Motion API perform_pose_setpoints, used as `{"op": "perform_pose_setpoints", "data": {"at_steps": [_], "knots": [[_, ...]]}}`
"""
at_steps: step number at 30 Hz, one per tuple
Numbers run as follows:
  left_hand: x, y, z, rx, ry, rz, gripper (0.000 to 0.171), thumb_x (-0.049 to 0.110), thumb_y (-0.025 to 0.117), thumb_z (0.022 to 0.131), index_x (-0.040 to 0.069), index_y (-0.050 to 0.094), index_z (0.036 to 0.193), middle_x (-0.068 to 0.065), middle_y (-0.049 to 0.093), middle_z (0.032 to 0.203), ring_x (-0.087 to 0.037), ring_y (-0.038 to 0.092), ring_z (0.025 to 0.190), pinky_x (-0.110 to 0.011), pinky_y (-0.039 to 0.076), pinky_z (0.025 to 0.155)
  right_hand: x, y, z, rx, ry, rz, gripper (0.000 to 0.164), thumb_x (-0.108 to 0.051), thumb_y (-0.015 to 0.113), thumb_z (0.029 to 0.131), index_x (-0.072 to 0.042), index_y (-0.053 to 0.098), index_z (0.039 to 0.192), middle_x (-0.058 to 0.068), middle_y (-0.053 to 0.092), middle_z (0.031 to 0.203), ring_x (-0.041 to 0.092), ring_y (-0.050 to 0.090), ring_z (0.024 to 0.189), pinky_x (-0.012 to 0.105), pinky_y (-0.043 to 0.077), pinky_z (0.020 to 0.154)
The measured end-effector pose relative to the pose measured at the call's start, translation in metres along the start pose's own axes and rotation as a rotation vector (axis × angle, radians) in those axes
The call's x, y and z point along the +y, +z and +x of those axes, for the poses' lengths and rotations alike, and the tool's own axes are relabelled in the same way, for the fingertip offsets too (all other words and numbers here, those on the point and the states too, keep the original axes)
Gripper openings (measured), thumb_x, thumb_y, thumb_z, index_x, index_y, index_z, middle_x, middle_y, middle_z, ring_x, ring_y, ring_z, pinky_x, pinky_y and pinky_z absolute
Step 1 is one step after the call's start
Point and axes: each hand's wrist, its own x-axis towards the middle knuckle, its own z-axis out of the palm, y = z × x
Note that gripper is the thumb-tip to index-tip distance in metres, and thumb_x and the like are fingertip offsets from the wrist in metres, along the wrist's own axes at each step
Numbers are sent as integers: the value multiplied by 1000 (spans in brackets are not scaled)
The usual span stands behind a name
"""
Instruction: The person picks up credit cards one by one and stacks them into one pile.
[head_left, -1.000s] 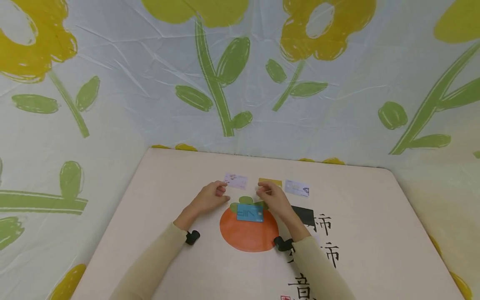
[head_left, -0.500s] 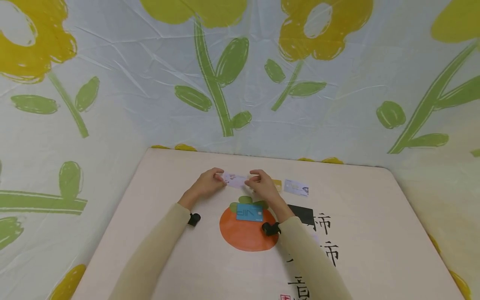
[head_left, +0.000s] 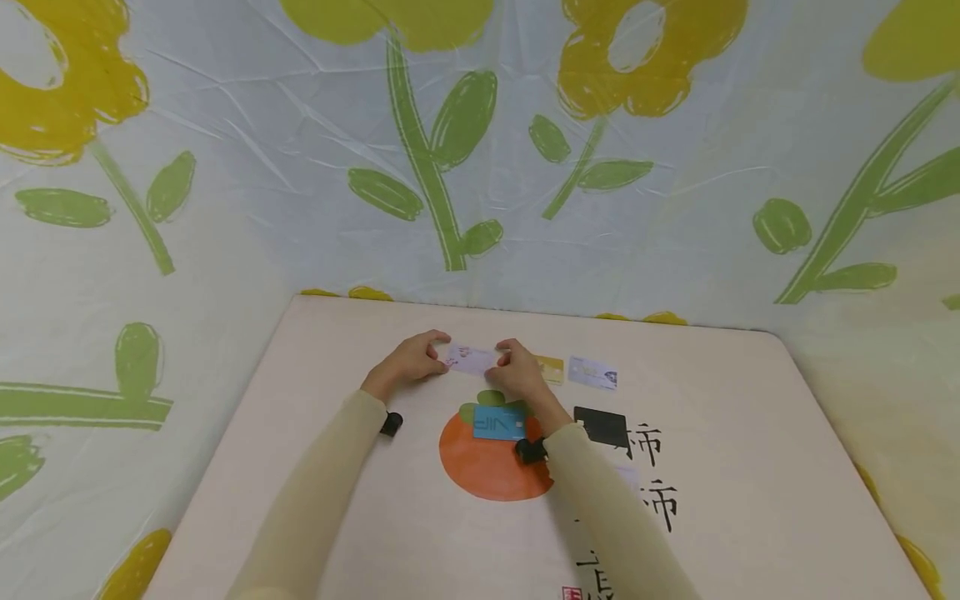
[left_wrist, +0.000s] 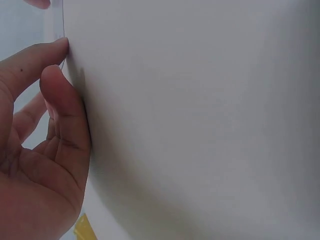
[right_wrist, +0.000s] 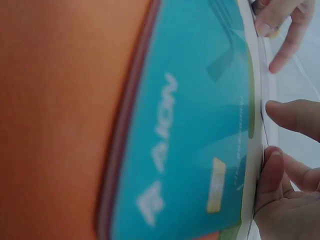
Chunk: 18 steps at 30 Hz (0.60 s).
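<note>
A pale lilac card with a small printed pattern lies near the far side of the table. My left hand holds its left end, thumb and forefinger at the edge. At the opposite end, my right hand has its thumb and forefinger on the right edge. In the left wrist view, the left fingertips meet the card's thin edge. Closer to me, a blue VIP card rests on the printed persimmon; in the right wrist view this blue card fills the middle, beside the right hand.
Right of the lilac card lie a gold card, partly behind the right hand, and a silvery card. A black card is nearer, beside printed characters. Another pale card peeks from under the right sleeve. A flowered cloth hangs behind.
Both hands have moved forward to the lilac card. The right hand has also shifted left, away from the gold card, and the hands now hold the lilac card's two ends.
</note>
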Motion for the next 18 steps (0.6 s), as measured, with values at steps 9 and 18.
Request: {"op": "perform_pose_setpoints", "data": {"at_steps": [9,18], "knots": [[3,0,-1,-9,-35,-64,54,12,74,90,15,55,140,-9,56,96,-16,54,59,-27,48,60,-3,3,-1,-11,-1,-63,45,-8,72,86,0,58,128,11,55,98,26,50,84,38,43,74],[4,0,-2,3,-24,-45,53,11,74,89,14,55,139,-8,56,93,-16,54,60,-27,47,61,-3,4,1,-18,4,-14,41,-3,71,87,-1,55,126,13,55,101,27,50,86,39,44,76]]}}
